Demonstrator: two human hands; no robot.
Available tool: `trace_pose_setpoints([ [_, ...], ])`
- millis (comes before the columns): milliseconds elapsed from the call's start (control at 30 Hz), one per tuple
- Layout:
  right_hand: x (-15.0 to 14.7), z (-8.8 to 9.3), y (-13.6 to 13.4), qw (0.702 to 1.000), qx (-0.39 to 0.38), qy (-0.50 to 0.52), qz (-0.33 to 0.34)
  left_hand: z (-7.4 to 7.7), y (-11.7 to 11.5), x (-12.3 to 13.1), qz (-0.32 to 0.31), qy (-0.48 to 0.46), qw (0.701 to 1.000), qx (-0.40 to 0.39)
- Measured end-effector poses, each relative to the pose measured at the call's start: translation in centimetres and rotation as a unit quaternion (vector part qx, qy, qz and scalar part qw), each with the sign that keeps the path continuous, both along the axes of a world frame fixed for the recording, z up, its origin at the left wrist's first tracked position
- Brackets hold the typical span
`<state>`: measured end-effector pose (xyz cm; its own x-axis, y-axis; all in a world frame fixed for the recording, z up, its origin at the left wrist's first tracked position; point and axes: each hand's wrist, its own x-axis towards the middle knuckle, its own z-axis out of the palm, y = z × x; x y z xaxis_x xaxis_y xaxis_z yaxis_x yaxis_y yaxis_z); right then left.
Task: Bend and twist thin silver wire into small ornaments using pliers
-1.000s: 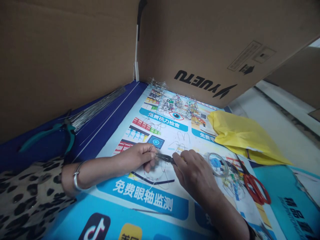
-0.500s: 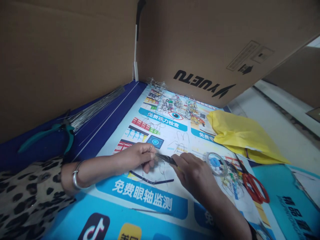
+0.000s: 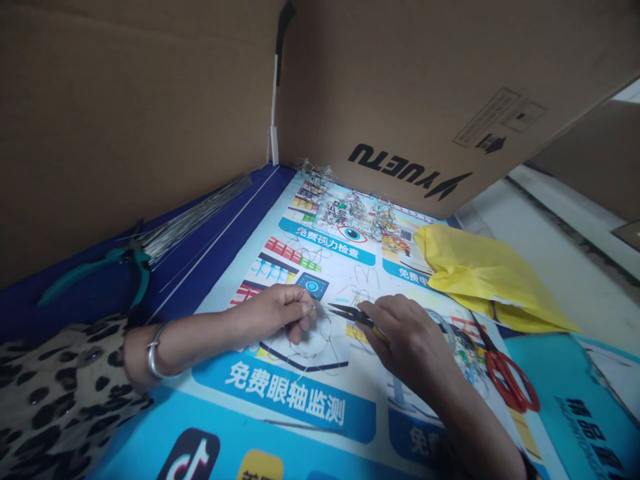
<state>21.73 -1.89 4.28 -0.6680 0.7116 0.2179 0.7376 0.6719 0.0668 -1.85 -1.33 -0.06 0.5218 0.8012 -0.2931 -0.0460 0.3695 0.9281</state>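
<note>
My left hand (image 3: 293,312) pinches the end of a thin wire (image 3: 327,337), which curves over the printed sheet below. In my right hand (image 3: 400,330) are long-nose pliers (image 3: 353,313), their jaws slightly parted and pointing left. The plier tips are a short gap to the right of my left fingertips, not touching them. Bent wire pieces (image 3: 367,277) lie on the sheet just beyond both hands.
Teal-handled pliers (image 3: 143,273) and a bundle of straight wires (image 3: 195,213) lie at left. Wire tangles (image 3: 355,207) sit at the back by the cardboard (image 3: 425,80). Red scissors (image 3: 510,380), a yellow bag (image 3: 490,280) and a clear tape roll (image 3: 445,327) are at right.
The pliers in my right hand have moved right, away from my left fingertips, and their jaws have parted. My left hand has hardly moved.
</note>
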Motion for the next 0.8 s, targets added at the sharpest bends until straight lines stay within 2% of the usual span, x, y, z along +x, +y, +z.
trace_pose_setpoints([
  [200, -0.5, -0.3, -0.2, 0.999, 0.018, -0.007, 0.026, 0.0, -0.1, 0.0, -0.012, 0.017, 1.0, 0.015],
  [400, -0.7, -0.4, -0.3, 0.998, 0.05, -0.02, 0.023, 0.0, 0.0, 0.0, -0.019, 0.024, 0.999, 0.021],
  [600, -1.2, -0.3, -0.8, 0.998, 0.052, -0.006, 0.033, -0.3, 0.0, 0.0, -0.036, 0.028, 0.999, 0.023],
  [800, -2.3, -0.2, -1.2, 0.998, 0.044, 0.012, 0.047, 0.1, -0.1, 0.1, -0.046, 0.034, 0.998, 0.021],
])
